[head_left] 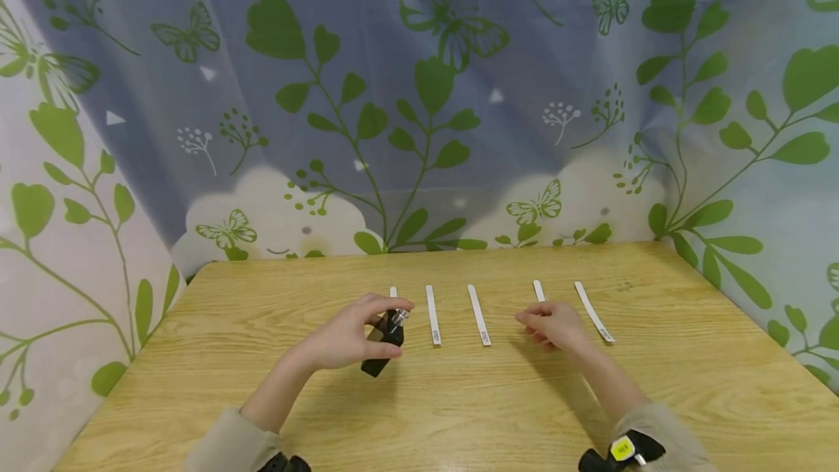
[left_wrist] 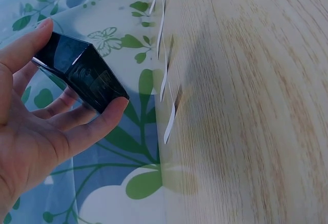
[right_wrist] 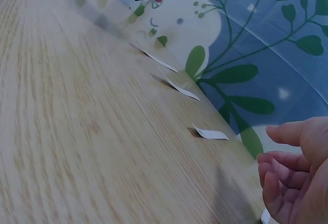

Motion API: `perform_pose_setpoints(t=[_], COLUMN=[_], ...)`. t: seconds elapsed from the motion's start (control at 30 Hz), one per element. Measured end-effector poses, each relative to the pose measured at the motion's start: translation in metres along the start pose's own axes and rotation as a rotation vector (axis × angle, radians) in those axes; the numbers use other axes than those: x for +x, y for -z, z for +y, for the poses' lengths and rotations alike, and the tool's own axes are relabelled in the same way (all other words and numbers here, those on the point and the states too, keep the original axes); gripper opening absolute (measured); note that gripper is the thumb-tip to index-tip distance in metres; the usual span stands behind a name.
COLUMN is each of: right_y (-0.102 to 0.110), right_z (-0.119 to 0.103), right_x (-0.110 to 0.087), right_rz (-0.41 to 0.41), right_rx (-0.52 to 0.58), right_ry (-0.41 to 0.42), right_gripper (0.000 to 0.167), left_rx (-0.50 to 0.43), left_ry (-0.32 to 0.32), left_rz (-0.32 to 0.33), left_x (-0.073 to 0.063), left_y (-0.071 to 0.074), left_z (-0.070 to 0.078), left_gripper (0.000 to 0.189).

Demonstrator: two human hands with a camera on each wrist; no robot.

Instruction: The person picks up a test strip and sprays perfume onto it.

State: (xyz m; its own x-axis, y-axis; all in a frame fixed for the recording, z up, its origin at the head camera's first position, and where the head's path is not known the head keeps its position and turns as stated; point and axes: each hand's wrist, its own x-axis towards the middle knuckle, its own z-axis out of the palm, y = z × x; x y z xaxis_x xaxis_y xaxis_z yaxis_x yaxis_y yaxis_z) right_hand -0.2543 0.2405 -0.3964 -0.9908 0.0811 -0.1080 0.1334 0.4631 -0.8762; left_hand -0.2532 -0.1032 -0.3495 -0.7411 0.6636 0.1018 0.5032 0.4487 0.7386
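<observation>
My left hand (head_left: 344, 333) grips a black perfume bottle (left_wrist: 97, 78) between thumb and fingers, tilted above the table. Its silver spray neck (head_left: 401, 316) points up and to the right in the head view. Behind the bottle, the far end of a white paper test strip (head_left: 393, 291) shows; the rest is hidden. My right hand (head_left: 557, 325) hovers over another paper strip (head_left: 539, 290), covering its near part. In the right wrist view its index finger reaches out, the other fingers (right_wrist: 279, 175) curl loosely, and nothing shows between them.
Between my hands lie two more white strips, one left (head_left: 433, 315) and one right (head_left: 479, 315), with small print at their near ends. A curved strip (head_left: 593, 313) lies right of my right hand. A leaf-patterned curtain (head_left: 419, 130) hangs behind the wooden table (head_left: 446, 414).
</observation>
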Motion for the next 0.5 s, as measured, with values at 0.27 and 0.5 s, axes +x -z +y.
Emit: perform_pose_setpoints(t=[0.27, 0.5], right_y=[0.025, 0.038], right_z=[0.008, 0.018], right_x=[-0.003, 0.000], right_rz=[0.016, 0.024], right_rx=[-0.026, 0.003], right_ry=[-0.009, -0.024], right_gripper=[0.040, 0.045], left_rx=[0.015, 0.018], left_ry=[0.007, -0.004], left_rz=[-0.010, -0.019], left_x=[0.001, 0.004], left_y=[-0.001, -0.001], left_z=[0.002, 0.003], left_gripper=[0.059, 0.060])
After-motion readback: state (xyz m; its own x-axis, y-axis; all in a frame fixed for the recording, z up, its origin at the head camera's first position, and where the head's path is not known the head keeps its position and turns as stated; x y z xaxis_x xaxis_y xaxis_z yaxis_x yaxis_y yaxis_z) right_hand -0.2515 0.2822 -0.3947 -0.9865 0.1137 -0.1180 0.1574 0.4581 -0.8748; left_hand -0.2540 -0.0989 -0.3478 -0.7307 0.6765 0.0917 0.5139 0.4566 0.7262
